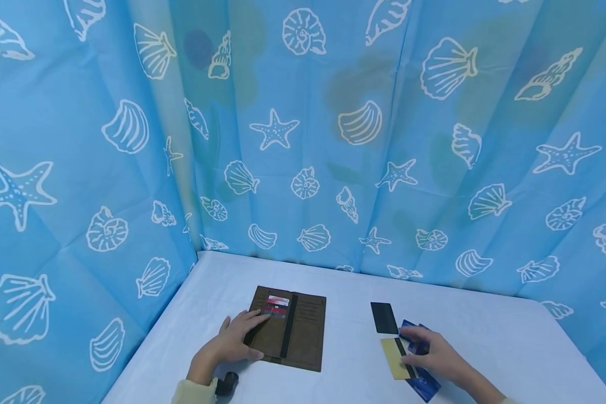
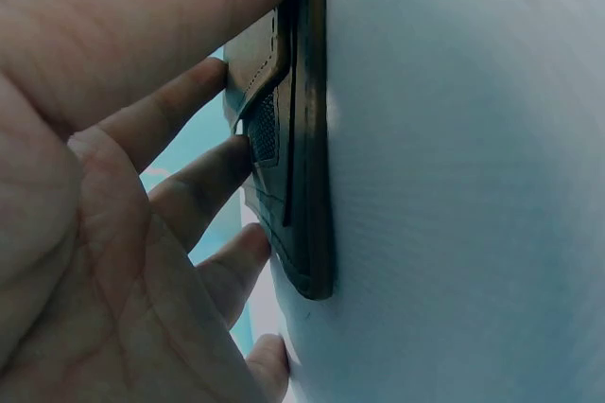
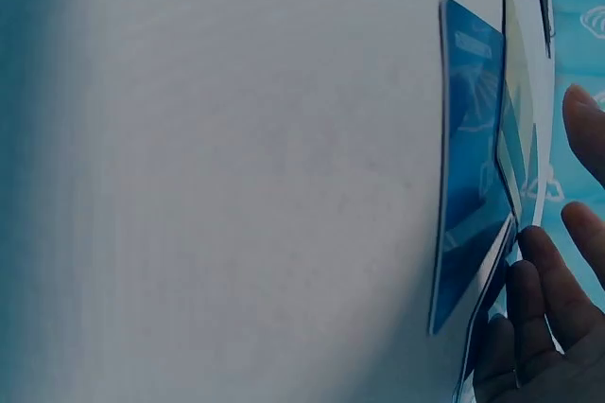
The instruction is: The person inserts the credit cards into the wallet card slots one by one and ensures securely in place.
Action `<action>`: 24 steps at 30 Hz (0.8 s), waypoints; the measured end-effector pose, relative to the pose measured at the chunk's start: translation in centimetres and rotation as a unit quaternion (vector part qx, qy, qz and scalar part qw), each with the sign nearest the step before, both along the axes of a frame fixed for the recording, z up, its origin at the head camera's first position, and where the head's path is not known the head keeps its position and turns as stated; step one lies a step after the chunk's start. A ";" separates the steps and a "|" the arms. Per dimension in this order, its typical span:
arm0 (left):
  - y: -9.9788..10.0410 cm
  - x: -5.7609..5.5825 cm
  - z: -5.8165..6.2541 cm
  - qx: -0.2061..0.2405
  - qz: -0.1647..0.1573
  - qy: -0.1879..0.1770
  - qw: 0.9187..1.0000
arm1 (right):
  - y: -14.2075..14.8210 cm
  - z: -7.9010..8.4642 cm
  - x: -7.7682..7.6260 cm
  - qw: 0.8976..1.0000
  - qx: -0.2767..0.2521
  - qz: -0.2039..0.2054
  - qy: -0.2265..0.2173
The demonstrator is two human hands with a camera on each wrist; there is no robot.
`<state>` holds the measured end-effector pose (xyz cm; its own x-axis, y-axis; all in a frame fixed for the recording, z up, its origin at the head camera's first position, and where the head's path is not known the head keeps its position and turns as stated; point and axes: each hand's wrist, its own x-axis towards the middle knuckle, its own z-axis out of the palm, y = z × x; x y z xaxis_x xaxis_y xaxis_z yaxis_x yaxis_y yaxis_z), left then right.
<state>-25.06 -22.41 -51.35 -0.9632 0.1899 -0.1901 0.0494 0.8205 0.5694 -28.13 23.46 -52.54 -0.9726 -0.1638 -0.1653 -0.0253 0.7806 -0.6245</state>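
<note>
A brown long wallet [image 1: 305,339] lies unfolded on the white table, with several cards [image 1: 278,303] in the slots of its left half. My left hand [image 1: 232,338] rests on that half, fingers spread over it and thumb at its lower edge. In the left wrist view, fingertips touch the wallet's [image 2: 307,166] side. To the right, my right hand [image 1: 434,353] is over a group of loose cards, its fingers loosely bent and thumb near the gold card [image 1: 393,359] with a dark stripe. Blue cards [image 1: 426,388] lie partly beneath the hand. A black card [image 1: 384,318] lies just beyond.
A white cloth covers the table [image 1: 350,336]. Blue curtains [image 1: 303,163] printed with shells and starfish stand behind it and at both sides. A small black object [image 1: 227,384] is at my left wrist.
</note>
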 end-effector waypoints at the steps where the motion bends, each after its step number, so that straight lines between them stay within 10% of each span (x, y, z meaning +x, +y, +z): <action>1: 0.0 0.0 0.0 -0.002 0.000 -0.001 1.000 | 0.0 0.0 0.0 1.000 0.000 0.002 -0.001; 24: -0.1 0.0 -0.2 0.008 -0.008 0.005 1.000 | -1.1 0.3 -0.7 0.992 0.079 0.096 0.014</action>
